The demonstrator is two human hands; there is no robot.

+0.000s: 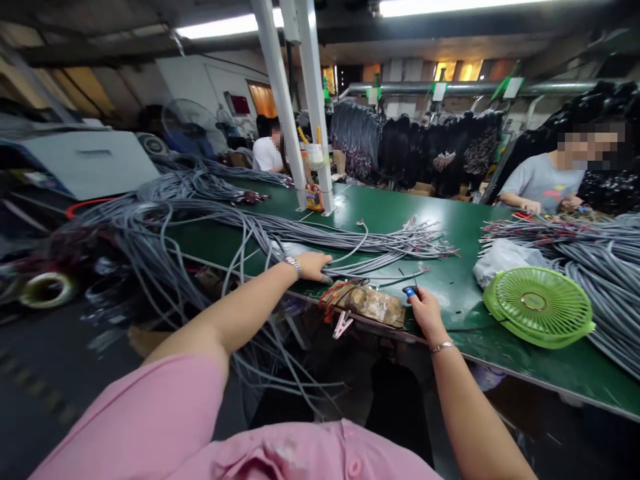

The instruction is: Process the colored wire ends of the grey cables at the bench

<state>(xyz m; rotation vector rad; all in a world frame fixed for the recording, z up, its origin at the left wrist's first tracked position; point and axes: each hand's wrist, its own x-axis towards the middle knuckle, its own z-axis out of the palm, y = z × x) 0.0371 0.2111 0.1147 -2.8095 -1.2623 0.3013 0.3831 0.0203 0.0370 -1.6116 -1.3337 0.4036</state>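
My left hand (311, 265) reaches over the near edge of a bundle of grey cables (320, 231). Its thumb and forefinger are stretched and apart, and a few cables run out to the right from beneath it. My right hand (427, 310) is at the table's front edge with fingers curled. A small blue and dark piece (411, 292) shows at its thumb; I cannot make out whether it is a tool or a wrap. Between my hands lies a worn block covered in brown tape (370, 301), with orange-red wires (331, 300) at its left end and a pink clip (343, 325) at its front.
A green fan (537, 307) stands at the right beside a plastic bag (507, 260) and more grey cables (615, 267). White posts (320, 113) rise from the green table (385, 207). One person (545, 177) works across at the right, another (267, 152) farther back.
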